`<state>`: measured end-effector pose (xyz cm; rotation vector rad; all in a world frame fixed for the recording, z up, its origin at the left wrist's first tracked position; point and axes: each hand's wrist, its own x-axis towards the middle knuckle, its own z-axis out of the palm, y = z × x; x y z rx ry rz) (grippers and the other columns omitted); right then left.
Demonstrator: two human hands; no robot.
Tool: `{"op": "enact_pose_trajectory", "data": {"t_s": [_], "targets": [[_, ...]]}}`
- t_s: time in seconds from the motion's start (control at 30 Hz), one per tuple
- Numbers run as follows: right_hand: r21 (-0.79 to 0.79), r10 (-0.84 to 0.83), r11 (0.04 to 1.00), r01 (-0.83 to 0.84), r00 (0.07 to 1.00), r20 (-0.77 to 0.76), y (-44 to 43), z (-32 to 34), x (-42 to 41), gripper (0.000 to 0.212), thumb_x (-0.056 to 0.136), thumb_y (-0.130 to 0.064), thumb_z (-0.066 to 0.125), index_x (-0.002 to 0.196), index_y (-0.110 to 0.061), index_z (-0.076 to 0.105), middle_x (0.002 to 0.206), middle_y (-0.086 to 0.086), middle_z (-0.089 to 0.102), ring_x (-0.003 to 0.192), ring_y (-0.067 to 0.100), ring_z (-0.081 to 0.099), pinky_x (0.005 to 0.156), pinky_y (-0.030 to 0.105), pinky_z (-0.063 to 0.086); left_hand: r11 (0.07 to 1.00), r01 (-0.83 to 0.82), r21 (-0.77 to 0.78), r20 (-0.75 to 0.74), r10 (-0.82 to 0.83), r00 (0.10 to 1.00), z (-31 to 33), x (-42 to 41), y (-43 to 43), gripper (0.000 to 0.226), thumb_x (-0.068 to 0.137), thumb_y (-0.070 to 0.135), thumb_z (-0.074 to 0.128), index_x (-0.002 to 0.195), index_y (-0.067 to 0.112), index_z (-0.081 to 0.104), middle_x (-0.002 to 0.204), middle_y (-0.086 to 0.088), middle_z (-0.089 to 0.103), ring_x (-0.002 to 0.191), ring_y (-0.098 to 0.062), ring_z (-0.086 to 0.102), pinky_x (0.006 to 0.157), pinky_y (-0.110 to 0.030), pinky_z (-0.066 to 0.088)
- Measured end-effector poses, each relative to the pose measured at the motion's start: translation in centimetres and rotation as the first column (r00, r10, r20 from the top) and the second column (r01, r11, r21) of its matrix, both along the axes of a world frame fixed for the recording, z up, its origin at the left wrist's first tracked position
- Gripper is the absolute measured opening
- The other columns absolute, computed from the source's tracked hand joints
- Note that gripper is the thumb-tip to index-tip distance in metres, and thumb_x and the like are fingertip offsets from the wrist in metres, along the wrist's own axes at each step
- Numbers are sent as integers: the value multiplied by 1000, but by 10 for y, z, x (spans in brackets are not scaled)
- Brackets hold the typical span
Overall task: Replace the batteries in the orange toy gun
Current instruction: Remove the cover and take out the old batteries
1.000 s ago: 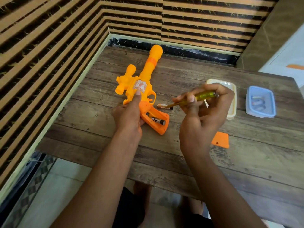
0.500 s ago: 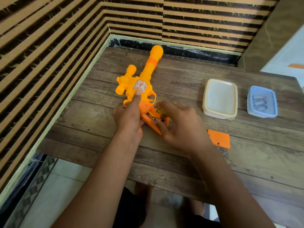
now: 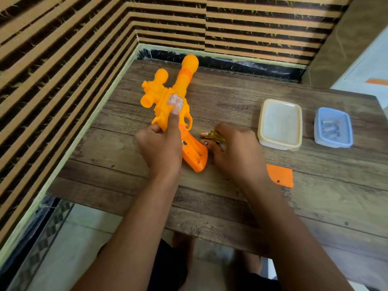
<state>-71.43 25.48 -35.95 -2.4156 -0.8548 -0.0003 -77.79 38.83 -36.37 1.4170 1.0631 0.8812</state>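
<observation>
1. Orange toy gun [image 3: 168,97] rests on the wooden surface [image 3: 231,91], barrel toward the wall, with the battery compartment in its grip open.
2. Left hand [image 3: 159,145] grips the gun body, one finger laid along its side.
3. Right hand [image 3: 235,150] is curled round a yellow-green screwdriver [image 3: 218,138]. Two batteries [image 3: 204,134] show at its fingertips, just beside the grip.
4. Orange cover [image 3: 280,175] lies near the right wrist. A cream container [image 3: 280,122] and a blue container [image 3: 332,127] stand to the right of it.

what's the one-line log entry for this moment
left hand grips toy gun | right hand holds screwdriver, batteries at fingertips | compartment open | cover on table
</observation>
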Motion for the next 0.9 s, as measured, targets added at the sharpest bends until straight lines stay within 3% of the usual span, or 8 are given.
{"op": "enact_pose_trajectory", "data": {"t_s": [0.13,0.23,0.33,0.47,0.57,0.7,0.83,0.9], "targets": [[-91,-17,996,17,1000,-4,8,-2,0,18,92,-30,65,106,-21,59,103,10,68,97,41,64,74,45,57,979,6,205,8,-8,1000,4,-5,-3,54,94,36,77,55,3,60,42,9,47,42,-4,44,48,-12,32],[-90,-11,996,9,1000,-19,8,-1,-1,19,93,-32,67,106,-21,60,104,8,68,98,38,64,73,43,55,966,15,257,0,-16,1000,5,-6,-3,54,94,36,77,55,4,57,42,11,48,42,-4,46,49,-11,32],[-3,-9,1000,9,1000,27,6,1,-2,21,90,-32,68,105,-17,63,105,5,66,97,35,64,73,45,56,975,16,223,-26,-10,1000,7,-6,-3,57,93,36,78,53,6,51,40,12,41,41,-6,41,47,-13,32],[59,54,997,-59,994,94,1,0,0,29,87,-9,56,115,-8,65,110,10,56,97,34,60,75,49,56,992,-5,125,-13,7,1000,6,-4,1,59,92,35,79,49,15,44,37,14,37,39,-5,37,46,-17,32],[41,129,990,-137,979,158,2,0,7,48,79,5,56,126,-3,66,111,13,52,98,32,58,77,46,54,998,2,68,12,-3,1000,5,-4,4,54,91,36,79,51,10,55,39,15,43,41,-3,39,48,-22,37],[-25,87,996,-84,960,264,18,-1,27,52,71,11,63,115,-14,75,105,7,56,99,31,60,88,41,40,1000,-2,26,12,1,1000,9,-3,4,55,92,36,79,50,14,50,37,14,42,38,-4,39,44,-18,36],[-53,316,949,-311,928,200,53,6,58,45,73,15,63,108,-9,79,98,14,65,85,37,65,71,45,55,1000,-14,-25,-5,14,1000,12,-6,9,56,92,35,78,48,16,50,35,15,42,36,-3,42,42,-16,35],[-148,382,922,-358,904,190,74,8,71,38,77,13,69,108,-7,80,100,17,67,88,36,67,73,44,56,998,-26,-49,-10,26,1000,13,-8,13,57,92,37,78,47,19,49,35,14,43,37,-3,44,44,-18,36]]}}
